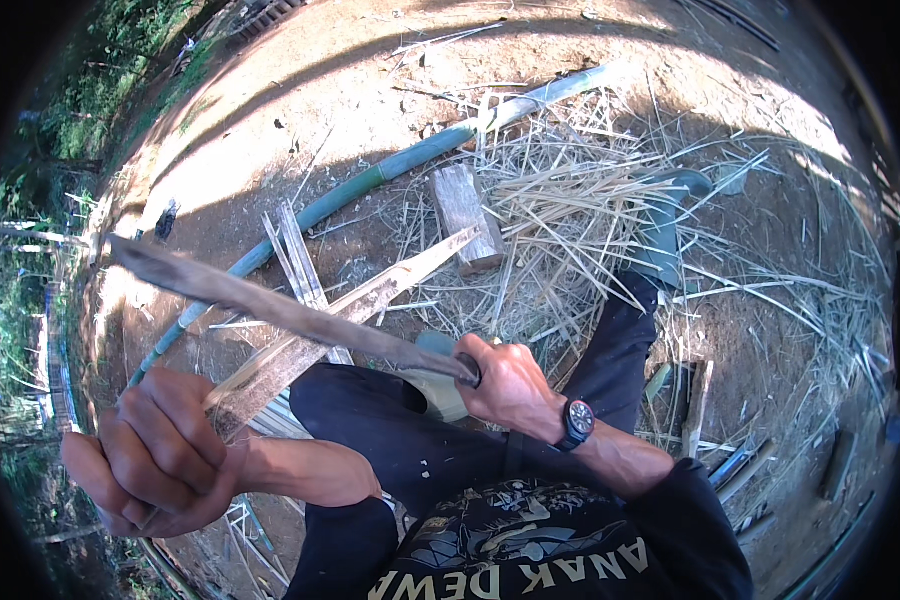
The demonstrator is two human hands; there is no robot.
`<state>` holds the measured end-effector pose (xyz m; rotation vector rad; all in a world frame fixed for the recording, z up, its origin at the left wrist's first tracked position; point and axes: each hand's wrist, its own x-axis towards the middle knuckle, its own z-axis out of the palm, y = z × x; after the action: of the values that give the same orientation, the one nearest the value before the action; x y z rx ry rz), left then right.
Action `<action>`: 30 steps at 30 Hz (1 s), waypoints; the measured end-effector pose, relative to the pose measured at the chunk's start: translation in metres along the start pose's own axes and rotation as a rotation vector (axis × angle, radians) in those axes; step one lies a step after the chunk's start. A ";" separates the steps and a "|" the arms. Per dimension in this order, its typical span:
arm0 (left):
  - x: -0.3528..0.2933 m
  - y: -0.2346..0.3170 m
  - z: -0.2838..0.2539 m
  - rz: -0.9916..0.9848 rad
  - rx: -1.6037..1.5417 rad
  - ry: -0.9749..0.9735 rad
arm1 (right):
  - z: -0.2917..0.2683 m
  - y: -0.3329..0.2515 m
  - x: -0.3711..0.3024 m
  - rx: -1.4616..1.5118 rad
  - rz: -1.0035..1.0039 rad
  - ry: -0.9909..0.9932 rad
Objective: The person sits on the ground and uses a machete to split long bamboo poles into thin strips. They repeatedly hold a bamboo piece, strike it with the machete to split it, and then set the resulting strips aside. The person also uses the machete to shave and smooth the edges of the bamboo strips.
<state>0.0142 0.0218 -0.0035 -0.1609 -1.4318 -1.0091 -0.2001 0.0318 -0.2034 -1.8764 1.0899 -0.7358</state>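
My right hand [510, 385], with a dark watch on its wrist, is closed around the handle end of a machete [280, 315]. Its long, worn blade stretches up to the left and crosses in front of a split piece of wood or bamboo [280, 375]. At the lower left, my left hand [160, 455] is wrapped round the near end of that pale piece. The piece's narrow far end lies over a short wooden block [460, 200] on the ground; whether it touches is hard to tell. Where the blade passes over the piece, contact cannot be made out.
A long green bamboo pole [370, 180] runs diagonally across the ground beyond the block. Thin pale strips [580, 200] are heaped to the right, around my boot [660, 235]. Split slats [295, 255] lie left of the block. More wood pieces [700, 410] lie at the right.
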 end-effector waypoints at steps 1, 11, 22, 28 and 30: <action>0.000 0.000 0.001 0.005 0.020 0.024 | 0.004 0.016 0.003 -0.022 0.137 -0.018; -0.009 -0.009 0.006 0.267 -0.391 0.176 | 0.007 0.038 0.011 0.028 0.112 -0.043; 0.007 -0.028 0.012 0.217 0.007 0.202 | 0.010 0.050 0.017 0.040 0.101 -0.051; 0.008 -0.015 -0.009 0.252 -0.297 0.133 | 0.031 0.194 0.018 -0.240 0.355 0.052; 0.013 -0.024 -0.011 0.150 -0.284 0.038 | 0.024 0.166 0.027 -0.267 0.336 0.006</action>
<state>0.0043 -0.0059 -0.0053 -0.4480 -1.2181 -1.0810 -0.2358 -0.0306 -0.3574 -1.8386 1.5216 -0.4188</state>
